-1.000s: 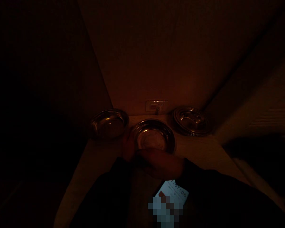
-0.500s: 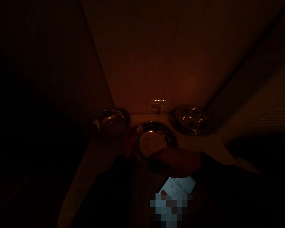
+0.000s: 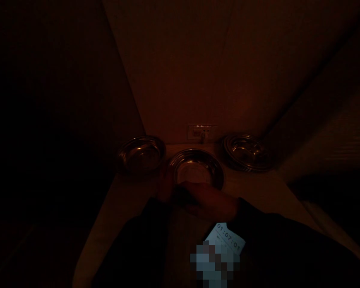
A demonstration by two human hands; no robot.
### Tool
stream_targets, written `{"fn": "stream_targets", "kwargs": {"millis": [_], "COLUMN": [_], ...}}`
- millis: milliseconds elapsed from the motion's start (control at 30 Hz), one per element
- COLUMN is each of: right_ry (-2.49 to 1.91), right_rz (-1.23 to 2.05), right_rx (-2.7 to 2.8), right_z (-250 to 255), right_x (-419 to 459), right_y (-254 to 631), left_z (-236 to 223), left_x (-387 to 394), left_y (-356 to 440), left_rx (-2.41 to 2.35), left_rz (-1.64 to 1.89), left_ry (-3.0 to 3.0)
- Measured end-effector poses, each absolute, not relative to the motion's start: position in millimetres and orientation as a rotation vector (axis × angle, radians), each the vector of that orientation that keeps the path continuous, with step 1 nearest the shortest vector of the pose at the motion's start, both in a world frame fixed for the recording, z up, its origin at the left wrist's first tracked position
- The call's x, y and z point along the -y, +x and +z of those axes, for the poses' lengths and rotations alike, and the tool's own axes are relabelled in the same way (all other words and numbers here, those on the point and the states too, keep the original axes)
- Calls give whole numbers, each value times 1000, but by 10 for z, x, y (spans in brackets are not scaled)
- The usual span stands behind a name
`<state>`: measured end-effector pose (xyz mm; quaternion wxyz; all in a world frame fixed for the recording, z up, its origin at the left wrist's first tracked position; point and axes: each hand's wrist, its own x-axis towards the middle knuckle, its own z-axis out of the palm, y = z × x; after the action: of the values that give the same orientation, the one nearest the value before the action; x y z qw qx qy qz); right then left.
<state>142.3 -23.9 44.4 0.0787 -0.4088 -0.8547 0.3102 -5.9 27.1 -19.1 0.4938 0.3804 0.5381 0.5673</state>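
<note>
In the dim light, a shiny metal plate (image 3: 195,170) with a wide rim is at the middle of the table. My left hand (image 3: 165,186) is at its left rim and appears closed round the edge; its fingers are barely visible. Across the plate's near side reaches my right hand (image 3: 211,202), closed on a dark, soft-looking pad (image 3: 183,196) whose kind I cannot make out. The pad is against or just above the near left rim. Below the right wrist lies a phone (image 3: 228,238) with a lit screen showing a timer, partly blurred by pixels.
A deeper metal bowl (image 3: 142,160) stands at the back left of the wooden table (image 3: 99,236). Several nested metal plates (image 3: 246,154) are at the back right. A wall socket (image 3: 201,132) with a plug sits behind, and panels rise on both sides.
My right hand has moved left with the dark pad, along the plate's near side. The plate sits slightly farther back in view. More of the phone's timer shows.
</note>
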Motion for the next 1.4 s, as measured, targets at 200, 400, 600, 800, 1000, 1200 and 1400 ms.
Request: {"fn": "stream_targets", "kwargs": {"millis": [200,400,600,800,1000,1200,1400], "right_ry": [-1208,-1204,-1223,-1203,-1283,-1211,-1222], "right_rz": [1021,972,913,1062,1014,959,896], "right_rx": [2552,2601,2688,2570,2462,2765,2685], "right_z": [487,604,654,587,520,663,611], "right_x": [323,369,383,377,344,362,423], "right_y": [1456,1520,1619,1515,1361,1708,1564], "left_z": [-227,-165,-169,-136,-94,-85,-90], "left_x": [-268,-234,-222,-205,-201,-198,-217], "left_y": [-37,-34,-20,-1,-9,-2,3], "left_rx": [-1257,-1227,-1270,-1354,-1392,-1382,-1420], "left_rz": [1367,1346,1393,1356,1335,1322,1278], "left_ry": [933,974,989,1051,1102,1034,1014]}}
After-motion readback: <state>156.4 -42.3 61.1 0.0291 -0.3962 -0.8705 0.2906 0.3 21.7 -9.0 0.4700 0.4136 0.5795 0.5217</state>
